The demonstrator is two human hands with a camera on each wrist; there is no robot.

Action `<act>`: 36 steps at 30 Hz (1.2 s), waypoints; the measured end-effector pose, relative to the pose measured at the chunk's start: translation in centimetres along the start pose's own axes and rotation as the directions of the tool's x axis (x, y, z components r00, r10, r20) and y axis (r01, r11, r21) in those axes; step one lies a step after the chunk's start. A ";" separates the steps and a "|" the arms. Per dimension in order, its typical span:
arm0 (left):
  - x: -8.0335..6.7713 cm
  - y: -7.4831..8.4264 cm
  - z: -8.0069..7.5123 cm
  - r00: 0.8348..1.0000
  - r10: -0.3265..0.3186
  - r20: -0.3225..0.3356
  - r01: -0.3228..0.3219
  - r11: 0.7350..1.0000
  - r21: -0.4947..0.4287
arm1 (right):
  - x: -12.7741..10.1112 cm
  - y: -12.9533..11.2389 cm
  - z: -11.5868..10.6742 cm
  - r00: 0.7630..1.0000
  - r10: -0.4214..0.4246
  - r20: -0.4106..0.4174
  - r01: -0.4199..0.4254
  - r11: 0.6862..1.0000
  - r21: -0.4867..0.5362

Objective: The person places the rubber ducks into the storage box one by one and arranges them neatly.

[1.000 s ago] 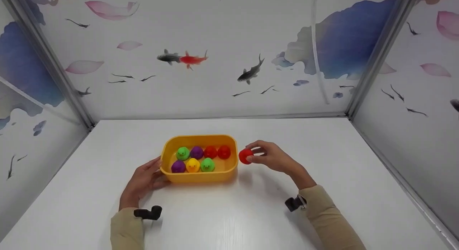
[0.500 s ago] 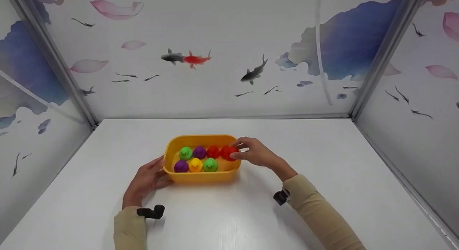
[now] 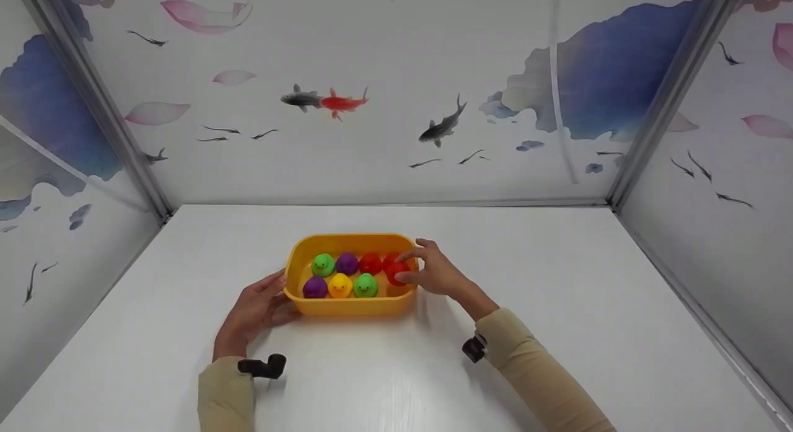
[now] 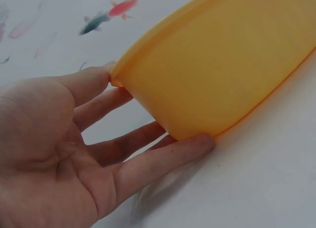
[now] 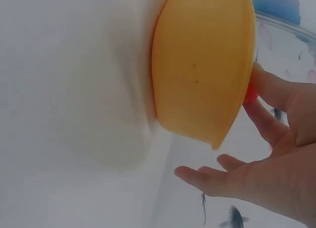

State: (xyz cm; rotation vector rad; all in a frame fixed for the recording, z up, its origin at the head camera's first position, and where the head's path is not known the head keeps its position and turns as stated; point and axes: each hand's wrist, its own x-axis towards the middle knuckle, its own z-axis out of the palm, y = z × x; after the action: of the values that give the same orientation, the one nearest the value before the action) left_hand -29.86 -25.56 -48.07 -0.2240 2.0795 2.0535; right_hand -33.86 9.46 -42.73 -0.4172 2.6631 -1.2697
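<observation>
A yellow plastic tub [image 3: 353,307] stands on the white table with small toy ducks in it. Against its left side rests my left hand [image 3: 253,305], thumb at the rim and fairly straight fingers [image 4: 148,164] touching the wall. My right hand [image 3: 437,274] reaches over the right rim and pinches a red toy duck [image 3: 396,273] between thumb and fingers, low inside the tub. In the right wrist view, the tub wall hides most of that red duck [image 5: 251,93]. Two more red ducks sit at the back, one partly covered by the right hand.
Inside the tub, green ducks [image 3: 323,264], purple ducks [image 3: 315,287] and a yellow duck [image 3: 340,286] lie in two rough rows. Bare white table [image 3: 365,370] surrounds the tub. Printed panels [image 3: 372,171] wall in the back and sides.
My right hand has moved left over the tub's right rim and lowered the red duck inside. The left hand stays at the tub's left side.
</observation>
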 end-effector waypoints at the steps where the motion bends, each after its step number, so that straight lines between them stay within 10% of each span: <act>1: 0.0 0.0 0.0 1.000 -0.001 0.000 0.001 1.000 -0.003 | 0.1 0.2 0.2 1.000 0.012 -0.002 -0.012 1.000 0.003; 11: -0.2 0.2 0.0 1.000 0.000 0.003 0.000 1.000 0.002 | 0.8 0.4 1.6 0.987 0.161 0.020 -0.162 0.984 0.077; 36: 0.0 0.1 0.0 1.000 -0.011 0.000 0.011 1.000 -0.012 | 1.1 -0.2 2.4 0.972 0.235 0.027 -0.236 0.971 0.029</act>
State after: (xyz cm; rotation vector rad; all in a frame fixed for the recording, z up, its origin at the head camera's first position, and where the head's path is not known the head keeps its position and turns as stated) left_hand -29.92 -25.60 -47.94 -0.2361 2.0624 2.0600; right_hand -34.20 7.23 -44.09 -0.1050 2.5762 -1.2244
